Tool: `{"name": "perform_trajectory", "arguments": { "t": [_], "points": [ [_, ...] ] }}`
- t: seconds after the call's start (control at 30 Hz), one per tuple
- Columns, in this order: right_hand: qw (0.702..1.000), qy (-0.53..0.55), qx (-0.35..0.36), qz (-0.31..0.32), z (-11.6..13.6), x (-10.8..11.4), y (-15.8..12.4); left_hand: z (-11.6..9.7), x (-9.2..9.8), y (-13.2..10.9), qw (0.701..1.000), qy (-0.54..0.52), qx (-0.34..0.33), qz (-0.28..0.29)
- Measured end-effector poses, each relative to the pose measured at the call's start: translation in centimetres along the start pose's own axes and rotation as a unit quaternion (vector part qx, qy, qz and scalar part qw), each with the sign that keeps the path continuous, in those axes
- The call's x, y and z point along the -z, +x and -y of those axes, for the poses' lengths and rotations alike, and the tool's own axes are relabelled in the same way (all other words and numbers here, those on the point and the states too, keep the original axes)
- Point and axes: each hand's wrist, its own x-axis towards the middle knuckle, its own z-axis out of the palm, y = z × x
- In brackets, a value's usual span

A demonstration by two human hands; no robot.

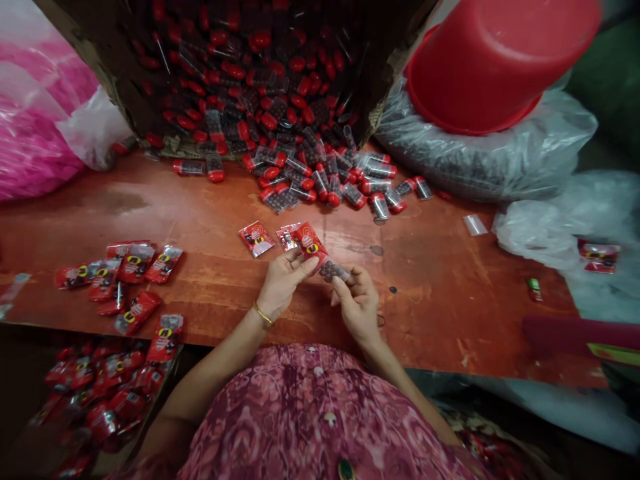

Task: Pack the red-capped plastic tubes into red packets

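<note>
Over the middle of the orange-red table, my left hand [286,279] pinches a printed red packet [309,241], tilted toward the right. My right hand [358,300] grips a small clear container [332,271] with dark balls inside, its end against the packet's lower edge. Whether that end is inside the packet I cannot tell. Another red packet [257,239] lies flat just left of my left hand. Beyond my hands, many clear containers with red caps [325,180] spill over the table from a large open box [113,80].
Filled red packets [134,263] lie at the left, above a lower box of more packets [107,393]. A red bucket [500,60] stands upside down on a plastic sack [485,167] at back right. Pink bags [40,127] sit back left; a small green-topped item [534,289] lies right.
</note>
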Motion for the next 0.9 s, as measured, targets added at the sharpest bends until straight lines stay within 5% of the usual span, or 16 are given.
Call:
{"name": "perform_trajectory", "arguments": {
  "t": [0.47, 0.9],
  "points": [
    [0.988, 0.131, -0.085, 0.018, 0.0, -1.3, 0.1, 1.4, -0.4, -0.1, 0.999, 0.022, -0.047, 0.001],
    [0.99, 0.098, -0.072, 0.071, 0.7, -2.0, 2.6, 0.6, -0.4, 0.1, 0.996, 0.066, -0.054, -0.014]
  ]
}}
